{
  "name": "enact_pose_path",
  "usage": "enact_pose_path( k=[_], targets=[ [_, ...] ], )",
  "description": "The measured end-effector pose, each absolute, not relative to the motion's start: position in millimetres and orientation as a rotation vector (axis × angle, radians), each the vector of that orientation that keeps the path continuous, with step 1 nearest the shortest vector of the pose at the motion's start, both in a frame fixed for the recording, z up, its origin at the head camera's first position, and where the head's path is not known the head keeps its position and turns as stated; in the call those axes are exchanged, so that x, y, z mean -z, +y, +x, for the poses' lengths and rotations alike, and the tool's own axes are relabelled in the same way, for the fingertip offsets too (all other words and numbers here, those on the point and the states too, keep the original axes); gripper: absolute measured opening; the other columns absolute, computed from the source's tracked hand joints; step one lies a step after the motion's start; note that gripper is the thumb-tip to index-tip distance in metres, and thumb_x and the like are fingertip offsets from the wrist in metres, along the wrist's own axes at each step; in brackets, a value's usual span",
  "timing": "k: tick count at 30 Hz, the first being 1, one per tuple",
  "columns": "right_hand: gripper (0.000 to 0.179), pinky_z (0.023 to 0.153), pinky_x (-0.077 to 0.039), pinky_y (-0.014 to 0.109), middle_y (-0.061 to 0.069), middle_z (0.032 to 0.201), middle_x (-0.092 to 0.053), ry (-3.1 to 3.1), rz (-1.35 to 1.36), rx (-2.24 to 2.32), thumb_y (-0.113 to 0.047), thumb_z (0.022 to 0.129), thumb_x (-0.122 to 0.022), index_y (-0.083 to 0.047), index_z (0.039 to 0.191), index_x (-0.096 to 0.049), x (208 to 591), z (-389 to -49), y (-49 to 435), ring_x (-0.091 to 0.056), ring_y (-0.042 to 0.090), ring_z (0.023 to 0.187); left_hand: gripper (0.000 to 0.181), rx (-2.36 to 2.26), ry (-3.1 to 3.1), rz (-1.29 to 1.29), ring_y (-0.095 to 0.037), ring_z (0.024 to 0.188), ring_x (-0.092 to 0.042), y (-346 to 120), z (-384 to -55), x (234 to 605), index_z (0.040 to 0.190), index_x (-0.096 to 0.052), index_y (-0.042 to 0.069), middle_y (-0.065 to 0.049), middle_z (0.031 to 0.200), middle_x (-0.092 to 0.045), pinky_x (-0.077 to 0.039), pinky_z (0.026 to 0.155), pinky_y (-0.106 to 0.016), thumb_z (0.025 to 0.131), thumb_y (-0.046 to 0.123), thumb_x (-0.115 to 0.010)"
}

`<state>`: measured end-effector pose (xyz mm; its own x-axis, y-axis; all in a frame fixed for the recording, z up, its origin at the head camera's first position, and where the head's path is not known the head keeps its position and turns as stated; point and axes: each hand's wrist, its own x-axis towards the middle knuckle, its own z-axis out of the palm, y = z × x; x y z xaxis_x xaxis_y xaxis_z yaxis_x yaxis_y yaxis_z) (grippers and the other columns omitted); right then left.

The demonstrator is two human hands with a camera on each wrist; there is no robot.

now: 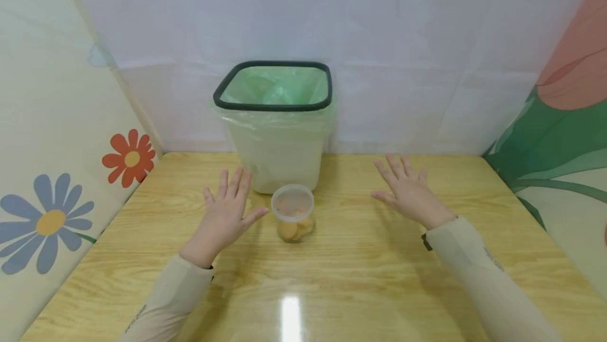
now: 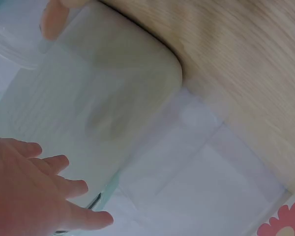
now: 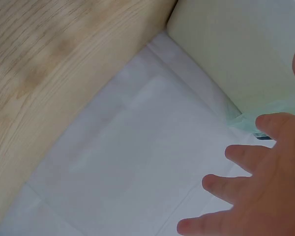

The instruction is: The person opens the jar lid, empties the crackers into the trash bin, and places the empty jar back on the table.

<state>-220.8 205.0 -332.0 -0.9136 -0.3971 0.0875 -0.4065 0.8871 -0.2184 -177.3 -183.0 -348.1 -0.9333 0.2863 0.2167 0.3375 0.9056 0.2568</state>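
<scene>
My left hand [image 1: 224,219] is spread with straight fingers over the table, holding nothing. Its thumb points toward a clear plastic tub [image 1: 292,214] with a pale lid and round yellow-orange pieces inside, standing in front of the bin. Further right, my right hand [image 1: 409,193] is spread the same way, fingers apart and palm down, also holding nothing. Behind the tub stands a pale trash bin [image 1: 280,147] with a black rim and a thin green bag lining it. In the left wrist view, the left hand [image 2: 29,189] overlaps the bin's wall [image 2: 103,93].
The wood-grain table [image 1: 360,279] reaches back to a white cloth wall [image 1: 403,68]. Side panels painted with flowers border it left and right, with a red flower [image 1: 131,159] near the back left corner. A bright reflection lies on the table's front part.
</scene>
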Motion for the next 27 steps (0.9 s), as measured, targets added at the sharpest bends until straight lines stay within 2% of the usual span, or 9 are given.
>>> enact_pose_path(
  k=[8, 14, 18, 27],
  targets=[
    [0.079, 0.102, -0.003, 0.085, 0.028, 0.165, -0.004, -2.996, 0.666, -0.351, -0.046, 0.104, -0.05, -0.004, 0.16, -0.015, 333, -221, 204, 0.001, 0.056, 0.148, 0.091, 0.483, -2.883, -0.492, -0.053, 0.149, 0.0, -181, -179, 356, 0.156, -0.016, -0.008, -0.03, 0.163, -0.012, -0.008, 0.105, -0.083, 0.098, 0.044, -0.062],
    [0.079, 0.102, -0.003, 0.085, 0.027, 0.165, -0.004, -2.99, 0.667, -0.359, -0.045, 0.103, -0.05, -0.003, 0.16, -0.015, 334, -221, 201, 0.0, 0.055, 0.148, 0.092, 0.668, -2.886, -0.535, -0.056, 0.147, -0.007, -179, -181, 362, 0.156, -0.014, -0.01, -0.031, 0.162, -0.014, -0.015, 0.111, -0.074, 0.098, 0.043, -0.061],
    [0.078, 0.101, -0.004, 0.086, 0.027, 0.165, -0.006, -2.975, 0.681, -0.363, -0.043, 0.103, -0.052, -0.002, 0.16, -0.017, 335, -220, 197, -0.001, 0.056, 0.148, 0.096, 0.861, -2.922, -0.545, -0.054, 0.148, -0.007, -179, -182, 367, 0.157, -0.007, -0.009, -0.03, 0.163, -0.008, -0.014, 0.117, -0.066, 0.098, 0.044, -0.062],
    [0.076, 0.102, -0.005, 0.086, 0.028, 0.164, -0.011, -2.936, 0.741, -0.341, -0.038, 0.102, -0.055, -0.002, 0.159, -0.02, 344, -220, 184, -0.008, 0.055, 0.148, 0.111, 1.388, -2.939, -0.498, -0.049, 0.15, 0.002, -171, -182, 380, 0.157, 0.01, -0.005, -0.029, 0.164, 0.007, -0.006, 0.119, -0.063, 0.094, 0.036, -0.071]
  ],
)
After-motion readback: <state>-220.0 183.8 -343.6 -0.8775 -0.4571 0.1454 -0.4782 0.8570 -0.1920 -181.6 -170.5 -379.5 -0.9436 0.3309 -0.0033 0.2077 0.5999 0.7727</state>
